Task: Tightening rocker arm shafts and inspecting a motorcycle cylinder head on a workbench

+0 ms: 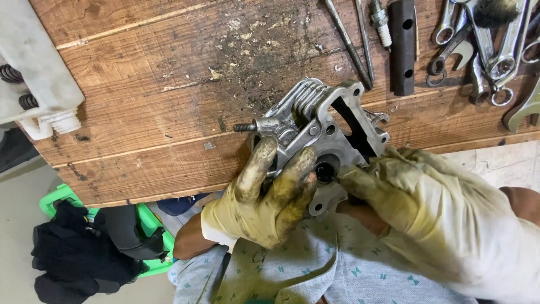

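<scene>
1. We see the left hand (264,197), in a grimy yellowish glove, wrapped round the near-left side of the cylinder head (320,129); fingers (256,169) curled up over the casting, gripping it.
2. Right hand (416,197), also gloved, comes in from the right; fingertips (351,179) pressed together right at the dark round port (325,170) on the head's near face. Can't tell whether they pinch anything – too hidden.
3. The head is grey cast metal w/ cooling fins, a threaded stud (246,127) sticking out left. It's held at the near edge of the wooden bench (140,84), partly over the edge, above our lap.
4. On the bench, far right: spanners (489,45), a black tube socket (403,45), a spark plug (381,21), thin rods (349,39).
5. Far left: white plastic part w/ springs (28,73).
6. On the floor below: green crate (62,197) w/ black cloth (73,247).
</scene>
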